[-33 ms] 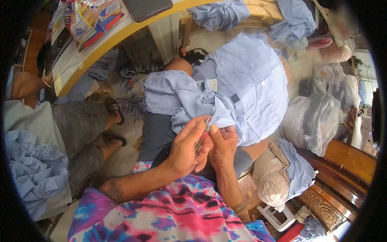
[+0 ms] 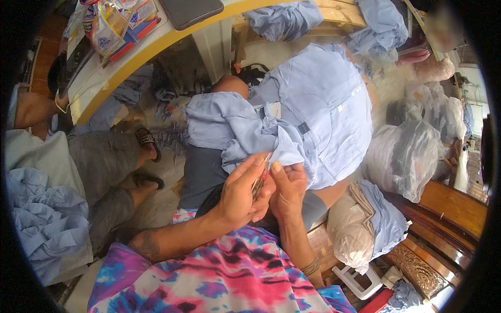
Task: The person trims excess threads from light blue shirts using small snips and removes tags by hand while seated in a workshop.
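A light blue shirt (image 2: pixel 323 104) lies spread over my lap, with a small dark label and a row of pale buttons showing. Its nearer part is bunched up, and one corner (image 2: pixel 287 151) comes up to my fingertips. My left hand (image 2: pixel 242 185) is closed around small metal thread snips (image 2: pixel 258 185) with a bit of red on them; their pointed tip shows beside the cloth corner. Thumb against fingers, my right hand (image 2: pixel 289 185) pinches the edge of that corner. Both hands nearly touch each other. The grip end of the snips is mostly hidden by my left fingers.
A yellow-edged table (image 2: pixel 99 99) curves across the upper left, bearing a phone (image 2: pixel 190 10) and colourful packets (image 2: pixel 120 28). Another person's legs (image 2: pixel 107 167) and a blue garment (image 2: pixel 47 214) are at left. Stuffed plastic bags (image 2: pixel 402 156) and a carved wooden bench (image 2: pixel 422 271) stand at right.
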Demonstrator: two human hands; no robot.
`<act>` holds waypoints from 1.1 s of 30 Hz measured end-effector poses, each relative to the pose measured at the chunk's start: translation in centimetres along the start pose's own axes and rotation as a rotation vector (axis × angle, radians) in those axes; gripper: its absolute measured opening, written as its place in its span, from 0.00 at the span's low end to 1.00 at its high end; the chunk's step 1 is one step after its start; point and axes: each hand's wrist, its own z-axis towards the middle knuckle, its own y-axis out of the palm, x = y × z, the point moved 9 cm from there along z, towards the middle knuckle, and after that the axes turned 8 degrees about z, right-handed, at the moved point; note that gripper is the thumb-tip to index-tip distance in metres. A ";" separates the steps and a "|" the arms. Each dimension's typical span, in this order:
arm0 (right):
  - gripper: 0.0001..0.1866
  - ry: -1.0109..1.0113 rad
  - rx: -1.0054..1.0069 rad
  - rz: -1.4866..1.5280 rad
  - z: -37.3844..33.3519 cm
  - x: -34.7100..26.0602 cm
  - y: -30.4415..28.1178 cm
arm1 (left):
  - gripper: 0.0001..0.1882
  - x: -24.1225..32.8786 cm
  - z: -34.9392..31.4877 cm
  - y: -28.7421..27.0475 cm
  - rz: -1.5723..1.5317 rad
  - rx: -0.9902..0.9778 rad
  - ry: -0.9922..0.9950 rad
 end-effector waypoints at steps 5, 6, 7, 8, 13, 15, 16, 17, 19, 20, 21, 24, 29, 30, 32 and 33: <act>0.30 0.087 0.009 0.134 -0.5 0.5 -0.6 | 0.21 -0.2 -0.1 1.0 -0.097 -0.013 -0.023; 0.30 0.097 0.015 0.151 -0.6 0.5 -1.0 | 0.21 -0.4 0.0 1.2 -0.094 -0.012 -0.025; 0.30 0.106 0.018 0.169 -0.6 0.4 -1.0 | 0.20 -0.4 0.2 1.4 -0.088 -0.012 -0.024; 0.30 0.079 0.027 0.145 -0.5 -0.1 -1.0 | 0.20 -0.6 0.3 1.7 -0.098 -0.013 -0.034; 0.24 -0.164 0.040 -0.089 1.7 -8.6 0.5 | 0.16 4.2 2.4 9.4 -0.037 -0.262 -0.024; 0.13 -0.381 0.139 -0.346 3.6 -16.4 1.9 | 0.12 7.8 4.6 16.1 -0.006 -0.456 0.047; 0.13 -0.503 0.202 -0.415 4.3 -21.2 1.7 | 0.11 8.5 5.9 20.5 -0.023 -0.555 -0.018; 0.15 -0.531 0.118 -0.318 5.0 -26.1 3.3 | 0.10 10.4 6.6 25.6 0.027 -0.642 0.055; 0.16 -0.697 0.125 -0.132 5.4 -35.2 6.8 | 0.10 13.1 6.1 33.8 0.108 -0.779 0.180; 0.17 -0.765 0.079 -0.195 5.0 -39.8 7.2 | 0.10 14.5 4.6 37.4 0.146 -0.860 0.260; 0.19 -0.797 -0.052 -0.351 5.1 -43.8 7.5 | 0.10 16.0 2.8 39.7 0.177 -0.920 0.354; 0.22 -0.975 -0.152 -0.815 4.1 -48.5 8.2 | 0.11 19.3 -1.6 42.2 0.261 -1.004 0.591; 0.25 -0.725 -0.005 -0.192 1.4 -35.2 4.1 | 0.12 15.2 -0.2 33.0 0.280 -0.896 0.490; 0.26 -0.593 0.112 -0.039 0.8 -29.2 5.9 | 0.13 13.4 0.8 29.1 0.250 -0.801 0.405; 0.22 -0.277 -0.144 0.036 1.8 -20.8 2.7 | 0.18 8.4 3.4 21.6 0.224 -0.659 0.251; 0.19 -0.198 -0.153 0.078 1.9 -17.2 1.6 | 0.20 6.2 4.5 18.3 0.243 -0.589 0.191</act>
